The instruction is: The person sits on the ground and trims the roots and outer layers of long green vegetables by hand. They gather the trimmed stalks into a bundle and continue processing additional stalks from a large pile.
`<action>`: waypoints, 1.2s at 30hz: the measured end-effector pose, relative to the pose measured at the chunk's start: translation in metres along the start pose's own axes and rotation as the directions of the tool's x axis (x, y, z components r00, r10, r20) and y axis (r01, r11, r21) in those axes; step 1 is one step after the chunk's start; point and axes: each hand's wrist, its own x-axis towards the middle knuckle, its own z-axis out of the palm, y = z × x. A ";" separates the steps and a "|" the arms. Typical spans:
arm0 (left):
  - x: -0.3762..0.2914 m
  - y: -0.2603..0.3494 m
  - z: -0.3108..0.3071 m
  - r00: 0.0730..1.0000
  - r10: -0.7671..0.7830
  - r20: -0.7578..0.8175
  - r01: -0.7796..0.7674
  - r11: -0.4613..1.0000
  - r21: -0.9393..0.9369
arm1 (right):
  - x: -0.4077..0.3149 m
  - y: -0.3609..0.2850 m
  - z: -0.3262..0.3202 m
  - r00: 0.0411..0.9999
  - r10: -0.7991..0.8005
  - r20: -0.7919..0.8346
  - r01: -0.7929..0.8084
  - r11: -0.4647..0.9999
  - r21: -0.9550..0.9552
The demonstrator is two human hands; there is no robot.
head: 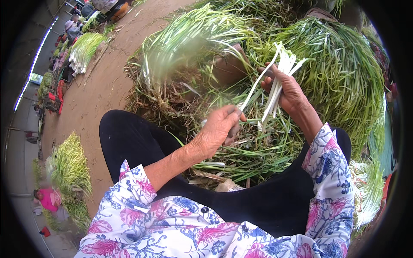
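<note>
My right hand [288, 92] is closed around a small bunch of white-stemmed allium greens [274, 93], tilted with the pale root ends pointing down. Between the thumb and fingers of my left hand [222, 124] is the lower end of a single white stalk [256, 85]. That stalk slants up toward the top of the bunch. Below both hands lies a litter of loose green leaves and trimmings [251, 154], between my knees. A blurred smear in the picture partly hides the heap beyond my left hand.
Uncleaned greens with brown roots [158, 87] are heaped ahead. A large leafy pile [342, 74] stands to the right, with white-stemmed bundles [364, 193] near my right elbow. Bare earth floor [87, 103] runs along the left, with more bundles [84, 51] and a seated person [48, 200] beyond.
</note>
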 end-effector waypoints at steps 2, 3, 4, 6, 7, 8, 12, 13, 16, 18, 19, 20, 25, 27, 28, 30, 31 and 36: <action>0.004 0.000 -0.004 0.998 0.028 -0.057 -0.030 0.999 -0.046 | -0.004 0.018 0.010 0.996 0.078 -0.037 -0.079 0.996 -0.028; 0.006 -0.001 -0.005 0.998 0.029 -0.050 -0.032 0.998 -0.057 | -0.007 0.028 0.015 0.992 0.127 0.013 -0.126 0.989 -0.080; 0.007 -0.003 -0.006 0.998 0.036 -0.052 -0.039 0.997 -0.062 | -0.012 0.039 0.022 0.986 0.159 0.059 -0.155 0.986 -0.060; 0.009 -0.008 -0.008 0.997 0.011 -0.073 -0.017 0.996 -0.093 | -0.021 0.055 0.033 0.960 0.253 0.122 -0.255 0.967 -0.001; 0.009 -0.010 -0.008 0.996 -0.023 -0.088 0.012 0.992 -0.125 | -0.023 0.059 0.038 0.960 0.259 0.104 -0.257 0.966 -0.030; 0.007 -0.012 -0.009 0.996 -0.020 -0.081 0.012 0.994 -0.108 | -0.024 0.059 0.041 0.960 0.279 0.030 -0.276 0.958 -0.073; -0.004 -0.008 -0.012 0.999 0.003 0.034 -0.001 0.998 -0.065 | -0.017 0.041 0.042 0.994 0.108 0.000 -0.106 0.976 -0.191; -0.007 -0.003 -0.016 0.997 -0.037 0.064 0.040 0.998 -0.038 | -0.011 0.031 0.039 0.997 0.060 -0.040 -0.066 0.986 -0.153; -0.002 0.018 -0.051 0.985 0.084 -0.150 -0.019 0.920 0.391 | 0.006 0.015 0.022 0.995 0.062 -0.078 -0.054 0.993 0.105; 0.015 0.036 -0.096 0.889 0.314 -0.333 -0.053 0.794 0.606 | 0.008 0.022 0.010 0.979 0.155 -0.134 -0.137 0.981 0.137; 0.023 0.041 -0.121 0.850 0.373 -0.373 -0.043 0.754 0.656 | 0.006 0.030 0.006 0.973 0.211 -0.097 -0.202 0.975 0.090; 0.030 0.044 -0.145 0.855 0.357 -0.377 0.070 0.640 0.765 | 0.006 0.038 0.003 0.968 0.248 -0.040 -0.245 0.967 0.072; 0.068 0.029 -0.212 0.853 0.423 -0.304 0.324 0.024 0.946 | 0.004 0.062 0.010 0.932 0.363 0.006 -0.361 0.929 -0.084; 0.074 0.027 -0.223 0.835 0.546 -0.059 0.314 -0.387 0.867 | 0.002 0.063 0.015 0.926 0.374 -0.053 -0.378 0.914 -0.149; 0.079 0.025 -0.226 0.803 0.592 0.065 0.349 -0.556 0.755 | 0.002 0.064 0.016 0.924 0.376 -0.076 -0.383 0.907 -0.173; 0.091 0.022 -0.230 0.809 0.527 -0.258 0.458 -0.291 0.840 | 0.000 0.064 0.017 0.914 0.391 -0.109 -0.406 0.885 -0.229; 0.095 0.020 -0.233 0.825 0.507 -0.249 0.461 -0.351 0.815 | 0.000 0.065 0.016 0.913 0.390 -0.119 -0.407 0.879 -0.248; 0.101 0.013 -0.242 0.769 0.591 -0.242 0.387 -0.131 0.913 | -0.001 0.067 0.010 0.910 0.393 -0.131 -0.413 0.847 -0.333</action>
